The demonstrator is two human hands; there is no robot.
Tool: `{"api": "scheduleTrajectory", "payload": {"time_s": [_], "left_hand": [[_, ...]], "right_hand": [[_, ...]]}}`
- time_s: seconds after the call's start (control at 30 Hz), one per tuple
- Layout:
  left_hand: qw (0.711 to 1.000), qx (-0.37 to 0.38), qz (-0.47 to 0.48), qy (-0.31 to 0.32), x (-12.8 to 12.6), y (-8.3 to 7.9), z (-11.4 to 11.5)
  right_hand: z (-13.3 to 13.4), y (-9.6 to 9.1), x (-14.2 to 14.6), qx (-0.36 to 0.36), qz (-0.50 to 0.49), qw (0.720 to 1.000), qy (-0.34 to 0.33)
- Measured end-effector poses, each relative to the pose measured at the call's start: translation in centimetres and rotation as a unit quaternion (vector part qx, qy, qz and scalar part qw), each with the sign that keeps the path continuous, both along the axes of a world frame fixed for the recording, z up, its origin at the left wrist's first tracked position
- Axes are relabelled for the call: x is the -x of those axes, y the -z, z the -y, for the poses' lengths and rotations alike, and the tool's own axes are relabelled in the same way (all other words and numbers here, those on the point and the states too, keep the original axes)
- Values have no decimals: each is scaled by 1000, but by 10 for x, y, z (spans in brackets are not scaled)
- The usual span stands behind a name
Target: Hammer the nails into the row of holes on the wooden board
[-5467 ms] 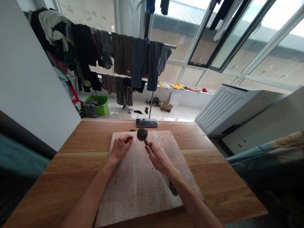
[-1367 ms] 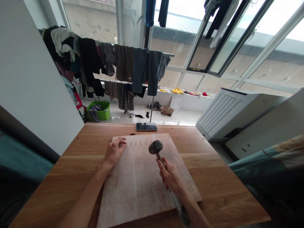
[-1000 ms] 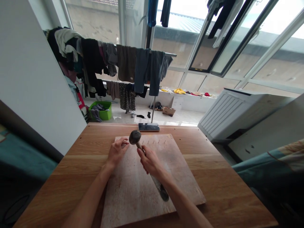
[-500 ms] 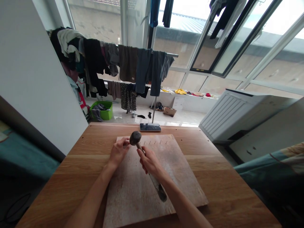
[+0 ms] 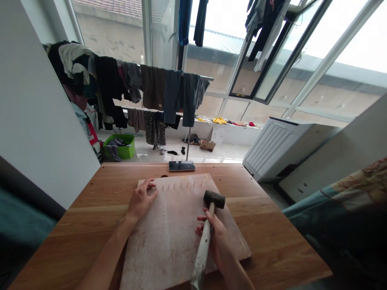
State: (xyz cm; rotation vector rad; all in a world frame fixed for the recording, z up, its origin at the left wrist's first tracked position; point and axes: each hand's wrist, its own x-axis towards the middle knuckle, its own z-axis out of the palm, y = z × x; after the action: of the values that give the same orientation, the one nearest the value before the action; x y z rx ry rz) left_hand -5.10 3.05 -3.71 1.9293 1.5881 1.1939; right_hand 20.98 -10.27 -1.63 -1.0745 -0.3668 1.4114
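A pale wooden board (image 5: 169, 237) lies on the wooden table (image 5: 75, 225). A row of several small nails (image 5: 178, 185) stands along the board's far edge. My left hand (image 5: 139, 199) rests flat on the board's far left corner, fingers stretched out, just left of the nails. My right hand (image 5: 215, 237) is closed round the pale handle of a mallet (image 5: 208, 225). Its black head (image 5: 214, 199) hangs above the right part of the board, away from the nails.
A phone (image 5: 181, 165) lies at the table's far edge. Beyond it stand a drying rack (image 5: 151, 88) full of clothes, a green basket (image 5: 121, 145), large windows and a white unit (image 5: 278, 141) to the right. A white wall (image 5: 36, 121) is at left.
The mallet head was at the nails by my left fingers; now my right hand has swung it back and to the right. My left hand has flattened onto the board's corner.
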Motion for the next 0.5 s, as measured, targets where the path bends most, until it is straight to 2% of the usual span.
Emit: {"api": "scheduleTrajectory", "payload": {"time_s": [0.13,0.2,0.27,0.33,0.37,0.43,0.5], "left_hand": [[1000,-11,-22,-5,1,-6,1],[999,-19,-38,-2,4,-12,8],[998,-24,-55,8,10,-16,26],[996,-23,-85,15,19,-16,54],[991,-27,-134,3,24,-13,71],[973,-38,-223,-38,36,-2,106],[965,-46,-253,-54,46,12,135]], "right_hand": [[18,15,-7,-2,38,998,-54],[31,20,-14,-26,117,990,-73],[44,22,-25,-59,251,961,-97],[55,23,-41,-95,411,899,-115],[59,24,-50,-112,487,860,-106],[65,28,-71,-140,611,777,-61],[68,37,-90,-162,702,693,-27]]}}
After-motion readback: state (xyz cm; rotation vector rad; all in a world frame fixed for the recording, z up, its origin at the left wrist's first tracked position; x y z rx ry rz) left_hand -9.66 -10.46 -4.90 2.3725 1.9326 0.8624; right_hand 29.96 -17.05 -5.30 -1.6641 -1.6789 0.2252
